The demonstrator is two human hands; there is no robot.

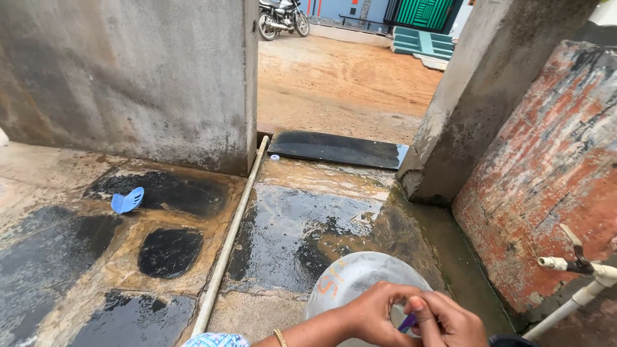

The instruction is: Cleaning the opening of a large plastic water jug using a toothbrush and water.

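A large clear water jug (360,276) stands at the near edge of the scene, right of centre, on wet stone paving. Its domed shoulder is translucent grey-white and carries faded orange marks on its left side. Its mouth and lower body are hidden. A small purple piece (407,321), perhaps a cap or a seal, shows as a narrow sliver at the top of the jug on its near right; its full shape cannot be told.
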